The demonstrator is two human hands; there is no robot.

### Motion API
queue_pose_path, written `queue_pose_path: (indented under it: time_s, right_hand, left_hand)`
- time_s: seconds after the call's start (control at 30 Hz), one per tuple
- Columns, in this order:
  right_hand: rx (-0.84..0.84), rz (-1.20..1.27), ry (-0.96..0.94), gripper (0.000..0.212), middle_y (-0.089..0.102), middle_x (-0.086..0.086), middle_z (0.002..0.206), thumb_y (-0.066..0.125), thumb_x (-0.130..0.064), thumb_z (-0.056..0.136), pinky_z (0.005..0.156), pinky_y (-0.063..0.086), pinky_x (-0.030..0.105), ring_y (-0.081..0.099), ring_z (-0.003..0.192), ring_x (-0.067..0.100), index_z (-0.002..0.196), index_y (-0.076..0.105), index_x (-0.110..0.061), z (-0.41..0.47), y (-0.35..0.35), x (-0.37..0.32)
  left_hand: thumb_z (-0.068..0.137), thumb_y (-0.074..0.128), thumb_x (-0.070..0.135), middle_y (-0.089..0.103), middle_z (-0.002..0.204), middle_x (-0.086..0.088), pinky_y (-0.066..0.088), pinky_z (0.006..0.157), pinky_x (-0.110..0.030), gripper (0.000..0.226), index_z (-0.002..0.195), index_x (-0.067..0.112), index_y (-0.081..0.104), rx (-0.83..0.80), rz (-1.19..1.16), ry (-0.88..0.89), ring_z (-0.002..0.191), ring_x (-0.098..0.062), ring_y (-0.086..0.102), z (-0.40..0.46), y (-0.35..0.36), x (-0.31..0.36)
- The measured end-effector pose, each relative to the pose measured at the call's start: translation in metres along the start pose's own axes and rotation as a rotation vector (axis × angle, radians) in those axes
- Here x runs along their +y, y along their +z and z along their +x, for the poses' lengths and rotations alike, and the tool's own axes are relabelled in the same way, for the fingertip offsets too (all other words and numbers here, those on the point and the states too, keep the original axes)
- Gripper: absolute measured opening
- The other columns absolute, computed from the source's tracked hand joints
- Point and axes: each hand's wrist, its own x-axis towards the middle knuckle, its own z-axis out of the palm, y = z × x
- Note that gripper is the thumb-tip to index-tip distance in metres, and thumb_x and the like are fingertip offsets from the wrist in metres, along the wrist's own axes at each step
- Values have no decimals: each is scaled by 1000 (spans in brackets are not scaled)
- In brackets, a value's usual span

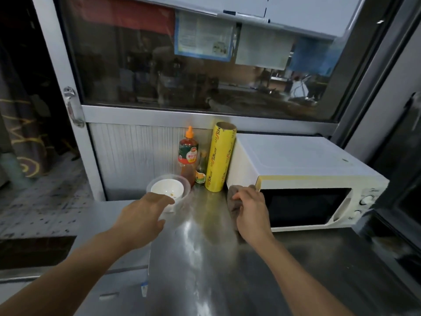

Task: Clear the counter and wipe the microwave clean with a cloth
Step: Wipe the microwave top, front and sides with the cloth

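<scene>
Gripping a brown cloth (232, 202) against the microwave (303, 179) front-left corner, the right hand (251, 209) works while the left hand (145, 213), fingers relaxed, touches the bowl (167, 189) left of it.

Bare counter (205, 258) lies open in front of the microwave (303, 179). To its left, the wrap roll (219, 157) touches its side, with two bottles (188, 153) just beside it and a bowl (168, 189) before them, blocking that back corner.
</scene>
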Motion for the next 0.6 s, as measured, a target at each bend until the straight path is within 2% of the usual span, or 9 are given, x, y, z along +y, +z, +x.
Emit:
queue_pose_path:
  time_s: [0.1,0.2,0.3,0.4,0.43,0.47,0.53,0.6]
  right_hand:
    - [3,-66,44,31,55,-1,120,58,2,73,76,52,41,45,112,24,99,65,-13,7,12,-1]
    - [16,-122,78,31,57,-1,116,59,1,69,70,53,44,46,113,26,94,63,-16,18,30,2]
    - [86,-161,150,33,60,0,105,54,2,67,65,52,42,51,109,30,90,60,-21,26,47,-2]
    - [190,-196,312,33,57,-3,105,51,1,74,76,49,41,51,105,23,94,61,-23,26,62,-21]
    - [213,-221,356,32,57,-5,105,49,-2,74,76,47,40,52,103,22,93,61,-24,24,67,-32]
    - [250,-245,375,31,59,-5,102,47,-4,72,71,46,38,54,100,23,90,60,-26,21,73,-41]
    - [318,-276,426,29,62,-4,97,50,-3,69,63,40,32,54,91,23,86,61,-24,16,78,-58]
    - [355,-328,493,28,65,-4,98,58,2,68,64,35,25,54,87,23,88,65,-18,10,79,-75]
  left_hand:
    - [85,60,29,44,141,3,47,95,-35,52,134,33,43,23,0,80,121,-23,51,25,4,-11]
    - [84,60,27,47,138,3,45,94,-33,51,133,29,46,39,30,181,121,-23,50,56,6,-24]
    - [78,66,20,58,127,0,45,91,-33,48,124,23,57,95,-15,365,115,-23,56,85,6,-46]
    - [56,80,18,69,101,7,50,69,-25,42,95,27,67,72,-18,536,90,-16,67,111,-3,-78]
    - [47,83,19,69,91,9,49,62,-22,44,87,28,68,71,-4,576,80,-13,68,121,-7,-88]
    - [46,84,18,70,89,9,50,61,-23,45,87,28,68,56,-13,617,79,-14,67,129,-11,-97]
    - [64,76,14,67,105,7,49,77,-30,40,101,26,66,-8,-78,703,96,-18,63,145,-17,-112]
    - [78,66,17,59,122,10,42,89,-29,39,114,29,60,-10,-107,769,113,-16,53,158,-17,-122]
